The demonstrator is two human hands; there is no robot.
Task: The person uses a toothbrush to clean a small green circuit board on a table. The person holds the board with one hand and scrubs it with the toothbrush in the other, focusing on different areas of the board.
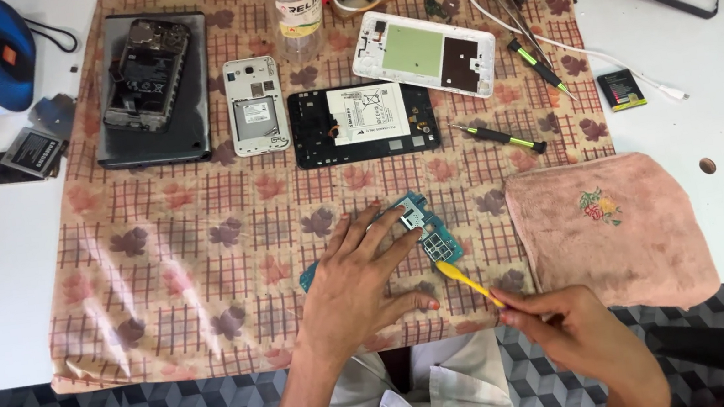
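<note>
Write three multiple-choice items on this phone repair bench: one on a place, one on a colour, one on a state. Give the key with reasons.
1. Where does the pink towel lie?
A. Right of the circuit board
B. Under the grey tablet
C. On the blue speaker

2. What colour is the pry tool in the right hand?
A. Green
B. Yellow
C. Black

3. What is the left hand doing?
A. Lifted clear of the cloth
B. Gripping a screwdriver
C. Pressed flat on the circuit board

Key: 1 A, the towel sits at the cloth's right edge, beside the board. 2 B, the thin blade between the fingers is yellow, its tip at the board. 3 C, the spread fingers rest on the blue-green board, holding it to the checked tablecloth.
</note>
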